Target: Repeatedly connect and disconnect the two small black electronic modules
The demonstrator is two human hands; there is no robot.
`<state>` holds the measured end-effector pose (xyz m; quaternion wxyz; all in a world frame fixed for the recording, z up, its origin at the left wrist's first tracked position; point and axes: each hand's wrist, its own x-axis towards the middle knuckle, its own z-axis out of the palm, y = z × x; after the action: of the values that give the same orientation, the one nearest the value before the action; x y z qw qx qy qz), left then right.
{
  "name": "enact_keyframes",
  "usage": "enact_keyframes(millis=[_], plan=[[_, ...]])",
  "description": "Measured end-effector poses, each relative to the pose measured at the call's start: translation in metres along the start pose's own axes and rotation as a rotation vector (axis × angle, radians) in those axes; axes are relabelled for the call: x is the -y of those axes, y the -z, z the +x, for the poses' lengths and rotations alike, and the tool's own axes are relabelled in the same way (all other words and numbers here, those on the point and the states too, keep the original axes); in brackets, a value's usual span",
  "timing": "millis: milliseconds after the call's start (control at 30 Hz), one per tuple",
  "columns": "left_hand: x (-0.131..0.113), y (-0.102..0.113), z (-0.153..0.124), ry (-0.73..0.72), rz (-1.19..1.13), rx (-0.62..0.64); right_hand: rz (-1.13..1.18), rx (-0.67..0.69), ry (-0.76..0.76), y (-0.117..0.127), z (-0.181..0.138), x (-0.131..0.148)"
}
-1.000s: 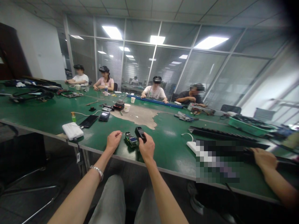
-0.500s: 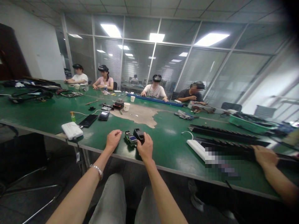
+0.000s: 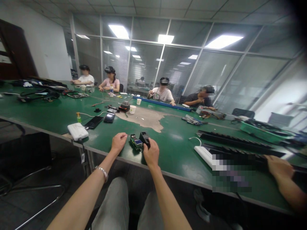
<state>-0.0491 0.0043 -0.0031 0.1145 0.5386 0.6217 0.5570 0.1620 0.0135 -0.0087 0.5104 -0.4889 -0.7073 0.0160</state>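
Note:
My right hand (image 3: 151,153) grips a black plastic case (image 3: 144,138) near the table's front edge, thumb on its near side. Just left of the case sits a green circuit board (image 3: 136,142) with a small bluish screen; whether it touches the case or my thumb is hard to tell. My left hand (image 3: 119,142) rests at the table a little left of the board, its fingers curled together in a pinch. Anything between those fingertips is too small to make out.
On the green table (image 3: 168,143) lie a white power bank (image 3: 78,131), a phone (image 3: 94,122) and paper cups (image 3: 132,109). To the right are black slotted strips (image 3: 235,140), a white bar (image 3: 203,155) and a neighbour's hand (image 3: 279,167). Several people sit across.
The view has swung slightly left, so everything sits further right. Both my hands keep nearly the same pose by the board and case. A person opposite has raised one hand.

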Motion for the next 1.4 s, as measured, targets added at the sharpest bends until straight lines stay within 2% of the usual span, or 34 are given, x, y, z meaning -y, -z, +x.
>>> enact_keyframes(millis=[167, 333, 533, 700, 967, 1233, 1400], plan=[[-0.001, 0.001, 0.001, -0.007, -0.013, -0.004, 0.107, -0.101, -0.021, 0.004, 0.007, 0.012], [-0.001, 0.003, 0.000, -0.006, -0.038, -0.026, 0.178, -0.066, -0.043, 0.004, 0.017, 0.037], [-0.001, 0.005, -0.001, 0.007, -0.065, -0.030, 0.128, 0.039, -0.010, -0.002, 0.025, 0.054], [-0.001, 0.006, 0.000, 0.001, -0.072, -0.032, 0.096, 0.117, 0.027, -0.007, 0.018, 0.058], [0.001, 0.005, -0.002, -0.036, -0.044, -0.033, 0.037, 0.164, 0.084, -0.003, 0.002, 0.059], [-0.003, 0.005, 0.000, -0.016, -0.044, -0.025, 0.058, 0.060, 0.068, -0.010, -0.013, 0.052], [-0.004, 0.005, 0.001, -0.013, -0.043, -0.031, 0.067, 0.076, 0.088, -0.011, -0.018, 0.051]])
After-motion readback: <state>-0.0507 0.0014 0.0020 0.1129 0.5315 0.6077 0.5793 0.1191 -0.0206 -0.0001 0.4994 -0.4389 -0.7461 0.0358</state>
